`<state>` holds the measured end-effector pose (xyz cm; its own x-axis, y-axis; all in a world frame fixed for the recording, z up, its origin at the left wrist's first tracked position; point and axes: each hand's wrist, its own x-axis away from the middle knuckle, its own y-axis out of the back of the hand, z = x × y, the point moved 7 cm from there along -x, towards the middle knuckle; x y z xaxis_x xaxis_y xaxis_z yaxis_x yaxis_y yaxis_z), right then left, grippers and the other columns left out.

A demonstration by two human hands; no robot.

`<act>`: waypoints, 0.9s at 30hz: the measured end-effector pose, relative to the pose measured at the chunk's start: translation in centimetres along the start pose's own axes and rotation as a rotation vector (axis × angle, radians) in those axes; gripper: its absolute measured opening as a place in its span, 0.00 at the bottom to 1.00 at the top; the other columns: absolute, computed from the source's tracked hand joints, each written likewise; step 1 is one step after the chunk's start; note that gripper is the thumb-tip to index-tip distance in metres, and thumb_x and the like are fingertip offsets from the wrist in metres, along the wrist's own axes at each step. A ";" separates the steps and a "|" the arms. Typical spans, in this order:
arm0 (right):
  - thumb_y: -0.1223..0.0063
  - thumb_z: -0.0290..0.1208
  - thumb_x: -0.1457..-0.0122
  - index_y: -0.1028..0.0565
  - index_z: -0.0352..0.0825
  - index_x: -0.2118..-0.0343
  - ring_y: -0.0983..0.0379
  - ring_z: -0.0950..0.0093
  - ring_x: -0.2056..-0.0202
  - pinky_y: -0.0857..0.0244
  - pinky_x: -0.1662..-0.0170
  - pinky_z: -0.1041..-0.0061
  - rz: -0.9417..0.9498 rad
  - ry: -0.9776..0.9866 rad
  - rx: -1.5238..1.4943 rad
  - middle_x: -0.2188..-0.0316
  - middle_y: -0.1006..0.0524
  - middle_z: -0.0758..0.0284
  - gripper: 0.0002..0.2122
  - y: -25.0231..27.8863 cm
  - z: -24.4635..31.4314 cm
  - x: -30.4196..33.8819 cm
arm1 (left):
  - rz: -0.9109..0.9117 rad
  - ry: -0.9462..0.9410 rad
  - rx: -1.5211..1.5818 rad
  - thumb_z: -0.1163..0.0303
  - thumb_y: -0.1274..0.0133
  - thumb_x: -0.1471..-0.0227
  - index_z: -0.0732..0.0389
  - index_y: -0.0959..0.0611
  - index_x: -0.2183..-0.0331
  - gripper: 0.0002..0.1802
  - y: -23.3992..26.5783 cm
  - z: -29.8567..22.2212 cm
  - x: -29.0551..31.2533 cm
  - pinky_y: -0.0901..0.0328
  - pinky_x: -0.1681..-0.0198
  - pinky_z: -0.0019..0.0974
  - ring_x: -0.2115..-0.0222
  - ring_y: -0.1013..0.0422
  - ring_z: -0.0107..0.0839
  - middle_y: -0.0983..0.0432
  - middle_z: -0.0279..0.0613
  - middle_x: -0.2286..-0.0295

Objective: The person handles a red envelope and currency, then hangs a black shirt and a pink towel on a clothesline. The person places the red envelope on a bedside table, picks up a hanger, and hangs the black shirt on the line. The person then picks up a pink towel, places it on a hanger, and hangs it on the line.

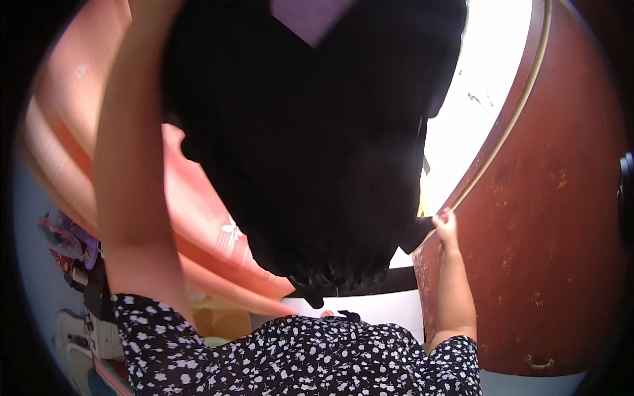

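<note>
A black garment (pixel 304 152) with a V-shaped neckline hangs spread out and fills the middle of the view. A purple patch (pixel 310 20) shows within the V. Its lower end is gathered into folds. On the right, my right hand (pixel 447 228) is closed, its fingers pinching a narrow black flap at the garment's lower right edge. My left arm (pixel 135 165) reaches up past the garment's left side. My left hand lies beyond the top edge, so its grip is out of sight.
At right stands a reddish-brown wooden door (pixel 541 218) with a small metal handle (pixel 540 363). A salmon curtain (pixel 198 191) with white flowers hangs at left. Bright light comes through the opening (pixel 485 86) beside the door. Assorted items (pixel 69 244) sit along the far left wall.
</note>
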<state>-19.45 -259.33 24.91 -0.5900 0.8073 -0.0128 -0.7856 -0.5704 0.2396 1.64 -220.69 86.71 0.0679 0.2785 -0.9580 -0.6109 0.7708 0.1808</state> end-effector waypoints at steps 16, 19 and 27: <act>0.55 0.42 0.38 0.26 0.31 0.60 0.31 0.80 0.67 0.38 0.60 0.79 0.150 0.891 0.276 0.71 0.24 0.68 0.17 -2.9 49.3 -19.6 | 0.100 0.152 0.177 0.55 0.48 0.49 0.50 0.18 0.65 0.13 -25.4 -1.9 3.7 0.33 0.66 0.36 0.68 0.25 0.43 0.22 0.40 0.71; 0.50 0.36 0.41 0.26 0.31 0.67 0.32 0.77 0.73 0.38 0.65 0.76 0.114 0.987 0.318 0.76 0.26 0.64 0.12 -2.4 49.9 -23.7 | 0.129 0.228 0.229 0.57 0.46 0.50 0.52 0.18 0.65 0.13 -29.6 -2.9 3.8 0.34 0.66 0.36 0.68 0.25 0.42 0.22 0.40 0.71; 0.48 0.27 0.44 0.26 0.31 0.68 0.36 0.80 0.77 0.40 0.69 0.80 -0.038 1.147 0.025 0.81 0.30 0.67 0.05 -1.1 48.7 -32.2 | 0.662 0.467 0.706 0.58 0.47 0.46 0.61 0.21 0.62 0.17 -37.4 -3.4 6.6 0.37 0.66 0.25 0.71 0.34 0.18 0.27 0.30 0.72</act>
<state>9.47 -277.38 72.32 -0.3986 0.2034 -0.8943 -0.8100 -0.5353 0.2393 22.26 -249.66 72.87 -0.5086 0.6314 -0.5854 0.1885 0.7450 0.6398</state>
